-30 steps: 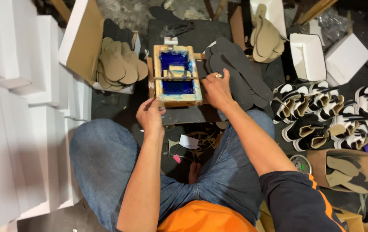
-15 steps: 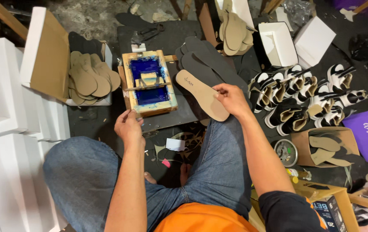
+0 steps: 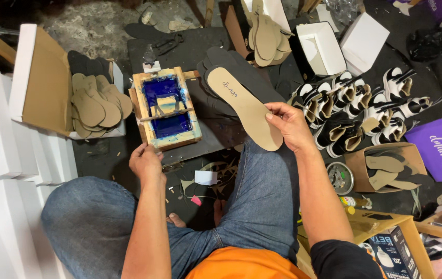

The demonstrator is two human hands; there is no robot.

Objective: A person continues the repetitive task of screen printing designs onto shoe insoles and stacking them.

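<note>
The right hand [image 3: 289,124] pinches a long tan insole [image 3: 244,107] by its lower right edge, thumb on top and fingers curled underneath, holding it flat above the dark work board [image 3: 215,135]. The insole is matte, smooth and foot-shaped, with a small dark script mark near its rounded upper end. The left hand [image 3: 146,161] rests against the near corner of a small wooden printing frame [image 3: 165,107], fingers curled down over its edge; whether it grips or only steadies the frame cannot be told. The frame is pale raw wood smeared with paint, its mesh stained deep glossy blue, and a short squeegee [image 3: 167,107] lies across it.

Left of the frame, a stack of tan insoles [image 3: 97,106] fans out of an open cardboard box [image 3: 42,82]. Flat black soles [image 3: 241,67] lie under the held insole, mostly covered by it. To the right stand rows of black-and-white sandals [image 3: 358,106], partly overlapping so single pairs are hard to separate. A purple box [image 3: 440,147] is cut off by the right edge.

Compared with half a second ago, the insole has been lifted and turned more upright in the view, now showing its printed mark, while the left hand has stayed at the frame's near corner.
</note>
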